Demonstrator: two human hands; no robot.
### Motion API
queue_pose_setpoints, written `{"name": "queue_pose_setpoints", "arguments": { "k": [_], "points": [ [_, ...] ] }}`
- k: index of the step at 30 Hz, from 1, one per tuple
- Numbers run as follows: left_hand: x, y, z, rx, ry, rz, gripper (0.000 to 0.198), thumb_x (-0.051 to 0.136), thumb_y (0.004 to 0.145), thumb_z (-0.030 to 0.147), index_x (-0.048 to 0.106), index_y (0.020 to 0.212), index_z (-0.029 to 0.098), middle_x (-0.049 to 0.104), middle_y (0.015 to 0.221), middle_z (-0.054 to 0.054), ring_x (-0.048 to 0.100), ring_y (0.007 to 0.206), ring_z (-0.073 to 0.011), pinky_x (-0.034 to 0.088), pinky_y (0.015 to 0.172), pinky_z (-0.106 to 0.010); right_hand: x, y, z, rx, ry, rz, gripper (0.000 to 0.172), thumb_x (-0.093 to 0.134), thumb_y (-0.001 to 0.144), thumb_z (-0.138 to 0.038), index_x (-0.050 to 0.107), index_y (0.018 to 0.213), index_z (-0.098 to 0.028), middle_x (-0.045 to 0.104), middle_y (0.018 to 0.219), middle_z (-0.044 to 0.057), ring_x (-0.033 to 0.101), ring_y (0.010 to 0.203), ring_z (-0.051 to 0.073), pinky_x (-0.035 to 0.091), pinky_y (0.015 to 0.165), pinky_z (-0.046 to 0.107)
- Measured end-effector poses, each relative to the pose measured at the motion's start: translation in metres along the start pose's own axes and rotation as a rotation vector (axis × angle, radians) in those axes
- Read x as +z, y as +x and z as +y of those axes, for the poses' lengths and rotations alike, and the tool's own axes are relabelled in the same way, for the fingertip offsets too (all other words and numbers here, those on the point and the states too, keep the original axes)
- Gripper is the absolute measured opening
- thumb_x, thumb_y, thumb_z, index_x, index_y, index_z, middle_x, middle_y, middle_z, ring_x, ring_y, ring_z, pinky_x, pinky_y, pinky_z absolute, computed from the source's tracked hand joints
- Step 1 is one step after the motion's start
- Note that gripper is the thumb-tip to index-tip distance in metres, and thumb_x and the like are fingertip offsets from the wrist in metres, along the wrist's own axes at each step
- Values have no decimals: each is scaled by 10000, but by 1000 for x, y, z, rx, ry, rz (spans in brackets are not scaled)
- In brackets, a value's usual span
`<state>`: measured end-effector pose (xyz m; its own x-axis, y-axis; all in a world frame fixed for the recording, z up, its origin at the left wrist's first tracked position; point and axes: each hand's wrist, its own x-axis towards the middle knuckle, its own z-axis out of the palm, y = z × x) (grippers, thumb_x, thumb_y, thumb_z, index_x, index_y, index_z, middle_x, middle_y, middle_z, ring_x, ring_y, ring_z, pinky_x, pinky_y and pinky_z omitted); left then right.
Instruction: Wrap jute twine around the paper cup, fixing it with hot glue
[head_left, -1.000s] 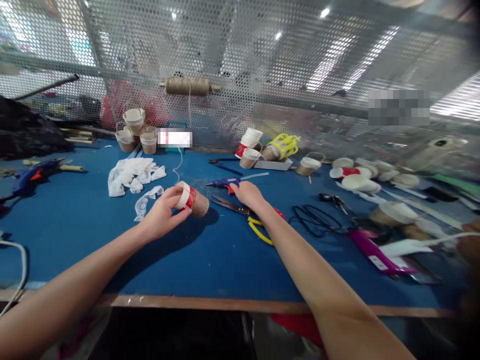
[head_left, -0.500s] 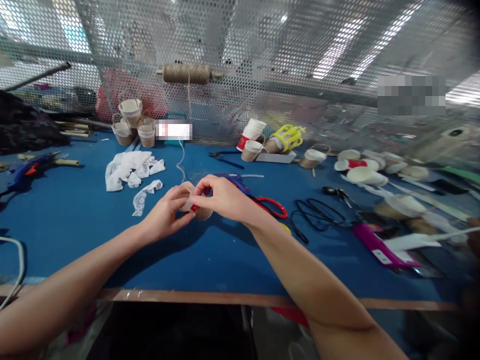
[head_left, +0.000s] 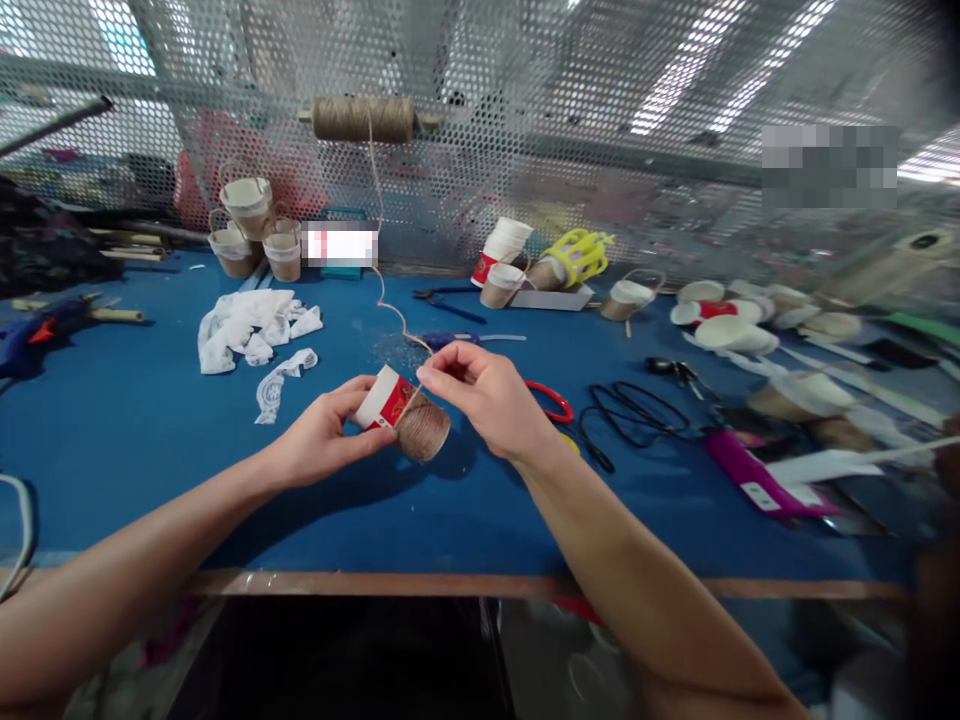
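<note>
My left hand [head_left: 322,437] grips a red-and-white paper cup [head_left: 403,411] lying on its side, its lower half wound with brown twine. My right hand [head_left: 489,397] pinches the twine strand [head_left: 381,270] just above the cup. That strand runs up to a twine spool [head_left: 363,118] hung on the mesh wall. A blue glue gun [head_left: 450,340] and red-handled scissors [head_left: 551,402] lie on the blue table [head_left: 150,430] just behind my right hand.
White lace scraps [head_left: 244,335] lie at the left. Twine-wrapped cups [head_left: 251,230] stand at the back left, and more cups [head_left: 502,265] with a yellow holder [head_left: 581,257] at the back centre. Black scissors [head_left: 675,372], a cord [head_left: 626,425] and loose cups [head_left: 724,335] crowd the right. Another glue gun [head_left: 34,330] sits far left.
My right hand left the glue gun, came to the cup and took the twine strand. The cup has turned so its wrapped bottom faces me.
</note>
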<state>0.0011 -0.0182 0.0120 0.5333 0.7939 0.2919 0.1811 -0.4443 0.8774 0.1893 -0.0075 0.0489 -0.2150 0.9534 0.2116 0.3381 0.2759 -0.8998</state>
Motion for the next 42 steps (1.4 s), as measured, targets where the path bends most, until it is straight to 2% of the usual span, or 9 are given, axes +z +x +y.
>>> {"name": "queue_pose_setpoints", "arguments": {
  "k": [22,34,39,42],
  "points": [
    [0,-3,0,37,-54,-48,125,571,789,205,618,885,141,531,1098,-76,510,1015,-180,396,918,-274,3,-5,10,12,1,-37,189,577,750,-335,518,688,-166,513,658,-20,443,584,93,366,552,243],
    [-2,-5,2,101,-4,-73,93,573,782,174,603,862,136,513,1176,-109,454,1121,-215,349,981,-320,7,-11,12,19,-32,-54,176,473,820,-336,472,742,-178,468,694,-16,432,619,110,372,571,263],
    [-1,-6,-1,85,-2,-66,115,574,782,181,600,884,136,492,1212,-110,443,1139,-216,333,993,-312,13,-15,11,82,-113,-41,165,397,856,-312,420,742,-194,431,659,-31,410,599,113,344,571,268],
    [-2,-5,1,61,-45,-66,144,568,785,182,597,920,138,494,1206,-104,455,1117,-207,334,984,-307,15,-14,12,142,-67,-26,170,405,846,-307,417,717,-198,426,654,-33,406,615,115,336,586,265]
  ]
}}
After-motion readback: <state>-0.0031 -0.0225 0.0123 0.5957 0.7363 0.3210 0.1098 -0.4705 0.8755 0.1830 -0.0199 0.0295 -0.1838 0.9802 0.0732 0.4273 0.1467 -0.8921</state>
